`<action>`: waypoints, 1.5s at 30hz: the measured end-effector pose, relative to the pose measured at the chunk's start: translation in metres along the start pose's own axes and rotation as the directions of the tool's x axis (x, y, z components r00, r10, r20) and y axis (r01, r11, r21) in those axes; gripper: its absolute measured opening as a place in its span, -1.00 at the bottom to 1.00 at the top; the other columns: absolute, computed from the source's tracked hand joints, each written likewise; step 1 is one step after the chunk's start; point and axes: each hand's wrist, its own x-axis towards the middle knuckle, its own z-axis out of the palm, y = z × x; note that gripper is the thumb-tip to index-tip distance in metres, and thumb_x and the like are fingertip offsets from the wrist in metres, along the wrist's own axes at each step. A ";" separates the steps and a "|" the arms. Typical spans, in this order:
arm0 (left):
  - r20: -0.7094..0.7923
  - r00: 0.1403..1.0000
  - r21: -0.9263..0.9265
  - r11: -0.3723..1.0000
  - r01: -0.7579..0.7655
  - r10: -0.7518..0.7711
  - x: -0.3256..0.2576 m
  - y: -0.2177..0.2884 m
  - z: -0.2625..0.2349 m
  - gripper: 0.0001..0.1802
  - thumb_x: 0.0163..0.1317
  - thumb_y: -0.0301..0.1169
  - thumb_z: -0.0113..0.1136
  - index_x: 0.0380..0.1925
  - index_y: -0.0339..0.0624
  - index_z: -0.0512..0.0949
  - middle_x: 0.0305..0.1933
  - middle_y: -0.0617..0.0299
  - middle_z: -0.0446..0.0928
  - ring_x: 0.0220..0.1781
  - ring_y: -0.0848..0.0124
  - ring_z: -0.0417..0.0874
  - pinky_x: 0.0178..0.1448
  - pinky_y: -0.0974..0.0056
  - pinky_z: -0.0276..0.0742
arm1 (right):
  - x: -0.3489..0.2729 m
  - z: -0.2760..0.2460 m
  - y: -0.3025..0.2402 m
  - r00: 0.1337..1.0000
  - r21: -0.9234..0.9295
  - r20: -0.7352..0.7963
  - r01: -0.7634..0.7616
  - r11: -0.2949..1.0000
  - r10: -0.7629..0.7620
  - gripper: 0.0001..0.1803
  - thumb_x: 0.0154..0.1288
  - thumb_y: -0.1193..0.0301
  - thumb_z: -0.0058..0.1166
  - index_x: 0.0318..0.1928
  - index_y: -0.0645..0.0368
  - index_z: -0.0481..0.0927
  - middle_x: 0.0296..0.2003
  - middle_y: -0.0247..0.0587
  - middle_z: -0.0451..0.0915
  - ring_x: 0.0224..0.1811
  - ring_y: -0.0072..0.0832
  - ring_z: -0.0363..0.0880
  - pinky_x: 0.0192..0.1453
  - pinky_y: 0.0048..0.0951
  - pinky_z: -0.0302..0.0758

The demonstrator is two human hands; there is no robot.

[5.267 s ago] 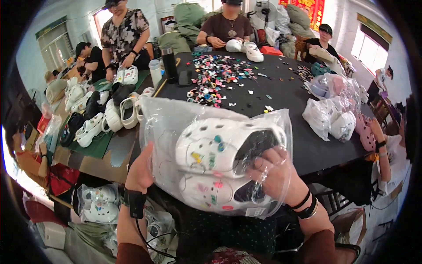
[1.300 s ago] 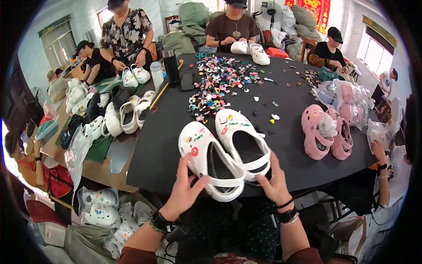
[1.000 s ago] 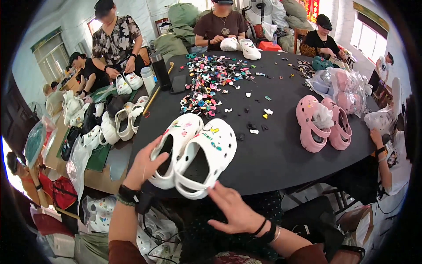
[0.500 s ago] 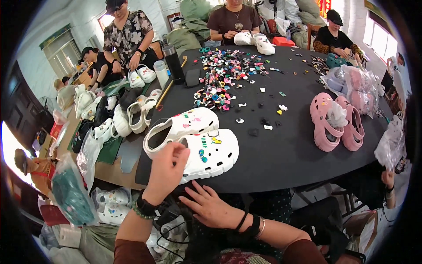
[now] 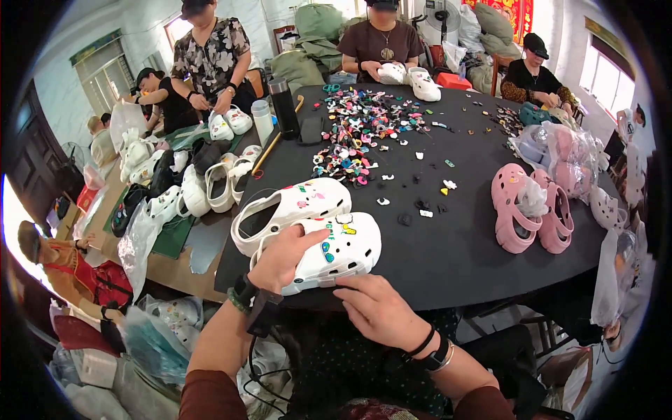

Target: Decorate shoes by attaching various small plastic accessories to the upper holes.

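Note:
Two white clogs lie side by side at the table's near left edge, toes pointing right. The far clog (image 5: 318, 196) has small colourful charms in its upper, and so does the near clog (image 5: 353, 245). My left hand (image 5: 285, 257) grips the near clog at its foot opening, thumb side over the upper; some of its fingers are hidden. Beside that clog's near side is my right hand (image 5: 378, 308), its fingers stretched out and holding nothing I can see. Whether its fingertips touch the sole, I cannot tell.
Loose colourful charms (image 5: 357, 126) are heaped mid-table. Pink clogs (image 5: 514, 210) stand at the right, near plastic-wrapped pairs (image 5: 570, 150). A black bottle (image 5: 283, 108) and a yellow stick (image 5: 276, 147) are at the left. More shoes cover the side table (image 5: 210, 269); several people work around.
My left hand has come down onto the near clog. My right hand has moved rightward along its near side. At the left, a person in orange has leaned in by the bagged shoes.

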 end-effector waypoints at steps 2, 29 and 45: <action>0.004 1.000 0.031 0.999 -0.021 0.021 0.001 -0.004 -0.003 -0.59 0.33 -0.48 0.19 0.13 -0.46 0.44 0.08 -0.01 0.60 0.02 0.28 0.69 0.11 0.21 0.64 | 0.001 -0.002 0.006 0.999 -0.029 -0.046 -0.012 1.000 0.010 -0.69 0.15 0.57 0.18 -0.06 0.26 0.56 0.02 -0.06 0.54 0.02 -0.16 0.55 0.11 -0.19 0.48; 0.043 0.977 0.006 0.978 -0.208 0.208 -0.036 -0.028 0.002 -0.66 0.33 -0.52 0.18 0.08 -0.42 0.52 0.05 0.20 0.60 0.04 0.49 0.58 0.14 0.33 0.49 | 0.079 -0.018 0.040 0.997 -0.125 0.068 0.046 0.991 -0.038 -0.46 -0.22 0.40 0.47 -0.13 0.17 0.53 -0.17 -0.19 0.45 -0.10 -0.17 0.41 0.01 -0.23 0.40; 0.115 0.971 0.010 0.978 -0.210 0.208 -0.041 -0.027 -0.001 -0.72 0.39 -0.50 0.13 0.03 -0.43 0.55 0.02 0.19 0.61 0.01 0.52 0.60 0.15 0.34 0.52 | 0.075 -0.005 0.047 0.995 -0.046 -0.096 0.007 0.999 -0.011 -0.75 -0.06 0.51 0.36 -0.28 0.14 0.67 -0.30 -0.29 0.57 -0.18 -0.26 0.50 -0.03 -0.25 0.42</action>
